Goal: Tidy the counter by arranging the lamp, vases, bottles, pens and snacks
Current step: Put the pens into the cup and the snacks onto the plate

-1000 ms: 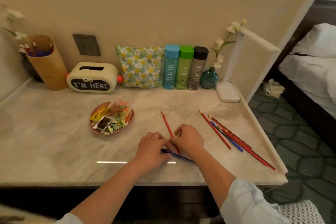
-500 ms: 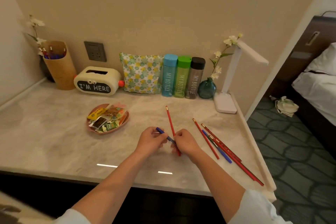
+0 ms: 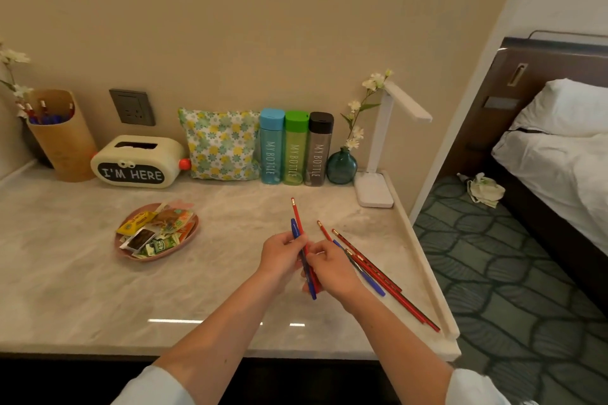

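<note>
My left hand (image 3: pixel 279 256) and my right hand (image 3: pixel 334 268) meet above the counter's front middle. Together they grip a blue pen (image 3: pixel 295 228) and a red pencil (image 3: pixel 294 210), held side by side and pointing away from me. Several red pencils (image 3: pixel 391 288) and another blue pen (image 3: pixel 371 283) lie loose just right of my right hand. A brown pen holder (image 3: pixel 64 148) with pens stands at the back left. Snacks fill a pink plate (image 3: pixel 192 235). Blue (image 3: pixel 271 148), green (image 3: pixel 296 149) and black (image 3: pixel 319 149) bottles, a teal vase (image 3: pixel 341 166) and a white lamp (image 3: pixel 375 192) line the wall.
A tissue box (image 3: pixel 136 163) reading "I'M HERE" and a floral pouch (image 3: pixel 220 145) sit by the wall, below a wall socket (image 3: pixel 131 107). Flowers (image 3: pixel 13 76) of a second vase show behind the holder. A raised rim (image 3: pixel 424 270) bounds the counter's right side; a bed (image 3: pixel 559 148) is beyond.
The blue pen came up off the counter and turned from lying across to pointing away. The red pencil now sits beside it in my hands. My view shifted right.
</note>
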